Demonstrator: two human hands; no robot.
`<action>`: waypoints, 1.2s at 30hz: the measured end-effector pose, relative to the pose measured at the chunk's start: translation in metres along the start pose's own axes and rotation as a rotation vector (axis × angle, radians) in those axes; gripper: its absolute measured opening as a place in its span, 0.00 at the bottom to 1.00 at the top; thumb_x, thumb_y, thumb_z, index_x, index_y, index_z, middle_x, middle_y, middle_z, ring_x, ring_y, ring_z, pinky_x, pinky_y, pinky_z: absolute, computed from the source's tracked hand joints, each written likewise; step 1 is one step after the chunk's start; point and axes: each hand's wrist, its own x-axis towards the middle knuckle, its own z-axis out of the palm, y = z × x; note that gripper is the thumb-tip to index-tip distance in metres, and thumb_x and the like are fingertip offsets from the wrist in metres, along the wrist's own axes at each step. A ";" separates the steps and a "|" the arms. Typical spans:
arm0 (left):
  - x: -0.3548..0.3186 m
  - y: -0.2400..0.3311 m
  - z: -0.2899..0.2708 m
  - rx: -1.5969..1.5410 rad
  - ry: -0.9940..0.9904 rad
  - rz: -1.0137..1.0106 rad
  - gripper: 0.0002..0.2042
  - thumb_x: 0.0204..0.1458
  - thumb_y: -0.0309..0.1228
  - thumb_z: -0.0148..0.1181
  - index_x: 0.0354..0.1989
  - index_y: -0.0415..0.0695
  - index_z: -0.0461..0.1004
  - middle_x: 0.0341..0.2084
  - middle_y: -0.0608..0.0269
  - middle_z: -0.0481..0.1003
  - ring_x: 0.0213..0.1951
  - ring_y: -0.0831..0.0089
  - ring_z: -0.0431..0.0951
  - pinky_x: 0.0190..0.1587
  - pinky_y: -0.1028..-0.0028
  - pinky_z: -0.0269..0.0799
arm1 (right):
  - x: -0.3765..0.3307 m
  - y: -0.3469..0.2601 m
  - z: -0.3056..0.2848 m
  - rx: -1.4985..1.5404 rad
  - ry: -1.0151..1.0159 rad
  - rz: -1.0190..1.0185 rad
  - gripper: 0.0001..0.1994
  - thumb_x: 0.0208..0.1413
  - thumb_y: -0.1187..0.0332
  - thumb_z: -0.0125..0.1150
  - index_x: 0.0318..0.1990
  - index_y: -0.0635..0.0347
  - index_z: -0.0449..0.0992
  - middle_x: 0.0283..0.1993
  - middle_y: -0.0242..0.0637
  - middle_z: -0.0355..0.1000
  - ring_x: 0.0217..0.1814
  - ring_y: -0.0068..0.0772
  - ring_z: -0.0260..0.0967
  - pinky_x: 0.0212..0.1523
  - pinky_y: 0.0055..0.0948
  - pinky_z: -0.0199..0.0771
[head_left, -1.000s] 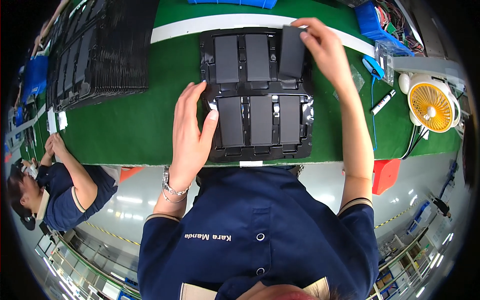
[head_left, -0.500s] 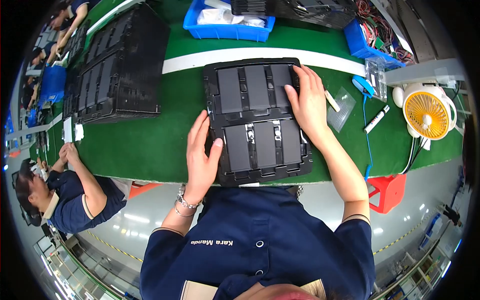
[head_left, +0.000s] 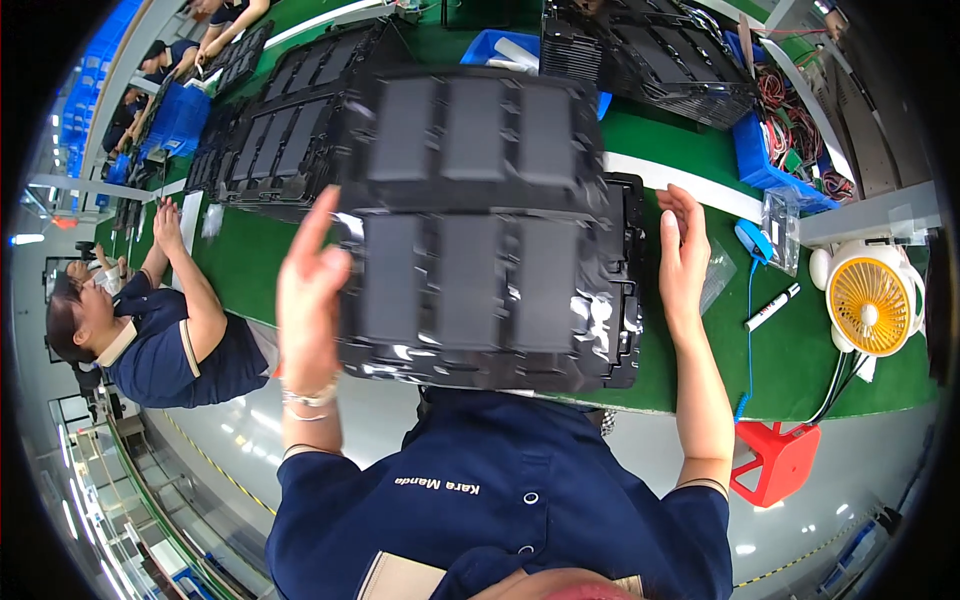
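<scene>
A black plastic tray (head_left: 470, 270) with several dark flat rectangular pieces in its pockets is raised in front of me, slightly blurred. My left hand (head_left: 312, 285) is at its left edge and appears to grip it there, thumb against the rim; the fingers behind the edge are hidden. Another black tray (head_left: 625, 240) lies below on the green table, mostly covered, its right edge showing. My right hand (head_left: 684, 255) is apart from both trays, just right of the lower one, fingers stretched out and holding nothing.
Stacked black trays (head_left: 290, 130) stand at the left, more trays (head_left: 660, 60) at the back right. Blue bins (head_left: 765, 160) hold wires and other items. A white marker (head_left: 772, 307), a blue corded tool (head_left: 753, 240) and a yellow-white fan (head_left: 868, 305) are at right. A co-worker (head_left: 170, 330) sits at left.
A black tray has come up off the one beneath and shifted left with my left hand. My right hand has let go and moved off to the right. The view has shifted too.
</scene>
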 end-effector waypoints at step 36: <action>0.212 -0.062 -0.184 1.134 0.291 0.103 0.24 0.60 0.49 0.44 0.58 0.47 0.69 0.50 0.45 0.73 0.54 0.51 0.71 0.57 0.63 0.65 | -0.005 -0.012 0.004 -0.096 -0.143 0.030 0.11 0.62 0.71 0.50 0.49 0.65 0.71 0.40 0.40 0.75 0.39 0.31 0.71 0.40 0.28 0.70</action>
